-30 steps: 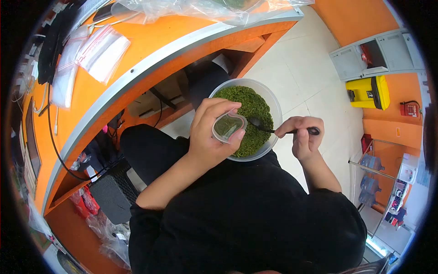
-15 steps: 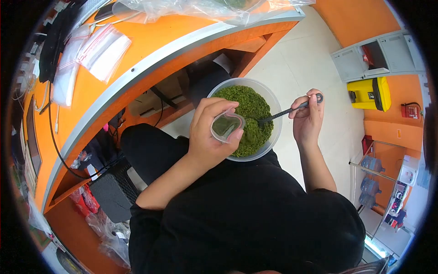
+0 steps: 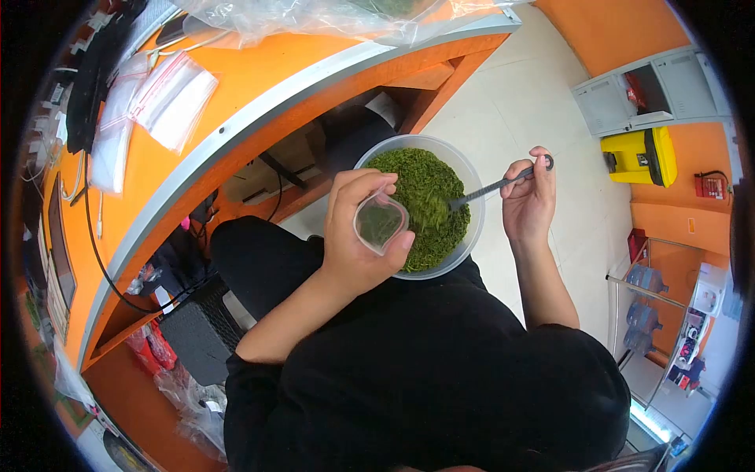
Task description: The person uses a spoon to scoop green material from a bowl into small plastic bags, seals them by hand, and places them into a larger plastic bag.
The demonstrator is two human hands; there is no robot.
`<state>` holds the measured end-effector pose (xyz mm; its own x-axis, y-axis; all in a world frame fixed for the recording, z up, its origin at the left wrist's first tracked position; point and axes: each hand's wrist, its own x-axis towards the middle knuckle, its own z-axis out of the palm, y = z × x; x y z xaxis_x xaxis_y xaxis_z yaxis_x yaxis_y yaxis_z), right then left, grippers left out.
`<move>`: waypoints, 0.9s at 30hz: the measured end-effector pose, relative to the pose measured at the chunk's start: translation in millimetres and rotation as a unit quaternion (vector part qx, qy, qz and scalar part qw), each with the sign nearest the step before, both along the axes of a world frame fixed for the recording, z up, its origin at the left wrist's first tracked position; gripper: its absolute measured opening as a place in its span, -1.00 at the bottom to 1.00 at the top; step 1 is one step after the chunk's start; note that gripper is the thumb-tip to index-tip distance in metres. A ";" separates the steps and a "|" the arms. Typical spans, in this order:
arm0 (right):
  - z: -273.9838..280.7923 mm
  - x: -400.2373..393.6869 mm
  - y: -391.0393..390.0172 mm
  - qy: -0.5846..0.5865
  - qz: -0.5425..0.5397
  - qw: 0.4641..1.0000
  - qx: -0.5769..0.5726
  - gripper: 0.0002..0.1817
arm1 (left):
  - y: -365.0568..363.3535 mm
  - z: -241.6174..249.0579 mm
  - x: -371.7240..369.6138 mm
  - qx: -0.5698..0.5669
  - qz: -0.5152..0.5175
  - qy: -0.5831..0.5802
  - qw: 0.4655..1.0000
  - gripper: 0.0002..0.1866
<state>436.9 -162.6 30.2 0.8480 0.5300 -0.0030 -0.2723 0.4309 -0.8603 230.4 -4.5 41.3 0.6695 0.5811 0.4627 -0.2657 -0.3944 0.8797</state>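
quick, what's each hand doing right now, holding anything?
Left hand: closed around a small clear plastic cup, held over the bowl of green flakes.
Right hand: closed on a black spoon, its tip in the flakes.

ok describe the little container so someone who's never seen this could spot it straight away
Start at the big round clear bowl of green flakes on the person's lap, below the orange desk. At its left rim the left hand holds the small clear cup. Unlike the bowl it fits in the fingers, with just a thin green layer inside.
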 end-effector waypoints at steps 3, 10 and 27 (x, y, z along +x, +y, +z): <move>1.7 -1.5 -0.2 -0.017 0.018 1.000 -0.003 -0.77 | -0.1 -2.8 -0.4 -0.032 -0.010 -0.048 0.998 -0.38; 3.3 -7.8 1.8 -0.001 0.019 1.000 -0.017 -0.78 | 2.4 -4.8 -4.2 -0.045 -0.048 -0.042 0.997 -0.18; 71.0 13.5 -2.3 -0.115 -0.037 0.984 0.133 -0.72 | -4.8 24.7 9.2 0.180 0.007 0.180 0.967 -0.34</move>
